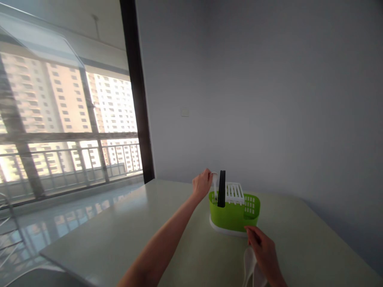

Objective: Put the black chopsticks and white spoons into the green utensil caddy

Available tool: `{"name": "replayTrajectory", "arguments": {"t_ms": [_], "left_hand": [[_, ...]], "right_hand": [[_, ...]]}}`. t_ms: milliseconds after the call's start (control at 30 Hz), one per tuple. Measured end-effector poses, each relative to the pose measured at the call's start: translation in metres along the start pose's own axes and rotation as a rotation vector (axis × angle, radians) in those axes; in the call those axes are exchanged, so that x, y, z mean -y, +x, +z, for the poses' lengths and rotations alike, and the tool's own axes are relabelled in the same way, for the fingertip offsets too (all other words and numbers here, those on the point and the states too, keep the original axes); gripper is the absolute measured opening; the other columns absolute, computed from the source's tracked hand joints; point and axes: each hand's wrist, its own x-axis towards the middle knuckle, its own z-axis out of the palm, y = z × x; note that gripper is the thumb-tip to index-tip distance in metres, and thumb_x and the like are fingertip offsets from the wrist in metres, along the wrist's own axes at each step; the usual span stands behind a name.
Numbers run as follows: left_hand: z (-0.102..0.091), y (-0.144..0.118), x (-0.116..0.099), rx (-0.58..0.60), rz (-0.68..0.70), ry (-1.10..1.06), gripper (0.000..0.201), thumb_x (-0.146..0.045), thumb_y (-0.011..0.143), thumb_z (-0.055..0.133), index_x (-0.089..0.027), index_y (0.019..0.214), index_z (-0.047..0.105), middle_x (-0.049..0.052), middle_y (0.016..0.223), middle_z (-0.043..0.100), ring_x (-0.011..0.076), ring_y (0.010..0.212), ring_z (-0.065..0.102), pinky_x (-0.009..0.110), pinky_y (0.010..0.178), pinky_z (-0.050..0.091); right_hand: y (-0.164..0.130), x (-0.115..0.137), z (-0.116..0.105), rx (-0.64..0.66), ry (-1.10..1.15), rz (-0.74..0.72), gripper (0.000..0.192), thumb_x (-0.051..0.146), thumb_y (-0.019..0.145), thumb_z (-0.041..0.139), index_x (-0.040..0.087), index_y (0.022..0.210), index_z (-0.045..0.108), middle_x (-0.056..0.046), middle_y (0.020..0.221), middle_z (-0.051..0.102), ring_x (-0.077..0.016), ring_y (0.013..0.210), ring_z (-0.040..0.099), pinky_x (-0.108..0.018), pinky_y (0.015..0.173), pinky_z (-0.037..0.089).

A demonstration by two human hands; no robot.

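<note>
The left hand (pixel 202 184) has its grip pinched on the handle of a white spoon (pixel 214 180) standing upright in the left end of a green cutlery caddy (pixel 235 214), just beside a black utensil (pixel 222 189) and a white slotted insert (pixel 235 193). The caddy sits on the pale desk (pixel 125 235) near the grey wall (pixel 269 99). The right hand (pixel 265 252) rests near the caddy's base, its grip closed on white spoons (pixel 249 265) lying on the desk

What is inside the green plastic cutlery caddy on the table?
A tall black utensil handle stands upright in the green plastic cutlery caddy, beside a white spoon held by the left hand. A white slotted insert covers part; lower contents are hidden by the walls.
</note>
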Motion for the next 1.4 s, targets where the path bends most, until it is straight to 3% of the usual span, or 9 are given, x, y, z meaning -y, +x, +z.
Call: {"name": "replayTrajectory", "arguments": {"t_ms": [167, 367, 900, 1100, 1200, 1300, 1333, 1400], "left_hand": [[0.034, 0.0, 0.002, 0.134, -0.005, 0.044, 0.027, -0.042, 0.09, 0.029, -0.026, 0.097, 0.051, 0.002, 0.083, 0.067, 0.0181, 0.077, 0.062, 0.026, 0.063, 0.037], [0.052, -0.002, 0.007, 0.196, -0.019, 0.058, 0.026, -0.04, 0.09, 0.032, -0.025, 0.098, 0.05, 0.003, 0.088, 0.067, 0.018, 0.08, 0.062, 0.026, 0.065, 0.037], [0.065, -0.01, 0.014, 0.221, -0.041, 0.002, 0.025, -0.039, 0.087, 0.037, -0.024, 0.097, 0.055, 0.003, 0.09, 0.068, 0.0179, 0.082, 0.062, 0.027, 0.067, 0.039], [0.051, -0.012, 0.011, 0.176, -0.041, -0.064, 0.026, -0.041, 0.085, 0.044, -0.027, 0.105, 0.052, -0.001, 0.086, 0.068, 0.0165, 0.08, 0.061, 0.025, 0.064, 0.037], [0.035, -0.025, 0.005, 0.06, -0.047, -0.161, 0.034, -0.042, 0.086, 0.042, -0.028, 0.116, 0.043, -0.002, 0.092, 0.065, 0.0124, 0.08, 0.059, 0.022, 0.065, 0.037], [0.026, -0.056, -0.004, -0.099, -0.071, -0.385, 0.028, -0.042, 0.087, 0.037, -0.024, 0.105, 0.049, -0.005, 0.079, 0.06, 0.0081, 0.064, 0.052, 0.02, 0.062, 0.036], [0.027, -0.07, -0.008, -0.11, -0.071, -0.453, 0.027, -0.042, 0.087, 0.036, -0.023, 0.099, 0.051, -0.006, 0.073, 0.058, 0.0075, 0.059, 0.049, 0.02, 0.06, 0.036], [0.035, -0.099, -0.016, -0.021, -0.041, -0.53, 0.027, -0.041, 0.086, 0.036, -0.021, 0.09, 0.054, -0.006, 0.066, 0.056, 0.0071, 0.055, 0.046, 0.02, 0.057, 0.035]], "right_hand": [[-0.001, 0.001, 0.002, 0.014, 0.011, -0.012, 0.042, 0.054, 0.08, 0.043, 0.019, 0.093, 0.061, 0.002, 0.06, 0.057, -0.0144, 0.056, 0.055, -0.027, 0.057, 0.043], [-0.001, 0.003, 0.004, 0.012, -0.01, -0.034, 0.04, 0.052, 0.081, 0.043, 0.019, 0.094, 0.062, 0.001, 0.06, 0.057, -0.015, 0.056, 0.055, -0.027, 0.056, 0.042], [-0.002, 0.002, 0.003, 0.026, -0.02, -0.035, 0.042, 0.052, 0.08, 0.043, 0.019, 0.095, 0.062, 0.002, 0.06, 0.059, -0.0151, 0.057, 0.056, -0.027, 0.057, 0.043], [-0.001, 0.001, 0.0, 0.01, -0.012, -0.024, 0.04, 0.052, 0.08, 0.043, 0.018, 0.094, 0.062, 0.002, 0.06, 0.058, -0.015, 0.056, 0.055, -0.028, 0.057, 0.044], [0.001, 0.004, -0.004, -0.028, 0.012, -0.013, 0.04, 0.051, 0.079, 0.045, 0.018, 0.094, 0.062, 0.001, 0.058, 0.057, -0.0154, 0.055, 0.055, -0.028, 0.056, 0.044], [0.002, 0.009, -0.009, -0.085, 0.047, -0.012, 0.039, 0.05, 0.079, 0.046, 0.018, 0.091, 0.062, 0.002, 0.057, 0.056, -0.015, 0.054, 0.054, -0.027, 0.054, 0.044], [0.002, 0.011, -0.011, -0.099, 0.056, -0.012, 0.039, 0.05, 0.079, 0.045, 0.017, 0.091, 0.062, 0.002, 0.056, 0.056, -0.0147, 0.054, 0.053, -0.026, 0.054, 0.044], [0.003, 0.013, -0.013, -0.115, 0.064, -0.017, 0.038, 0.049, 0.079, 0.045, 0.017, 0.091, 0.062, 0.003, 0.056, 0.055, -0.0142, 0.053, 0.053, -0.026, 0.053, 0.044]]}}
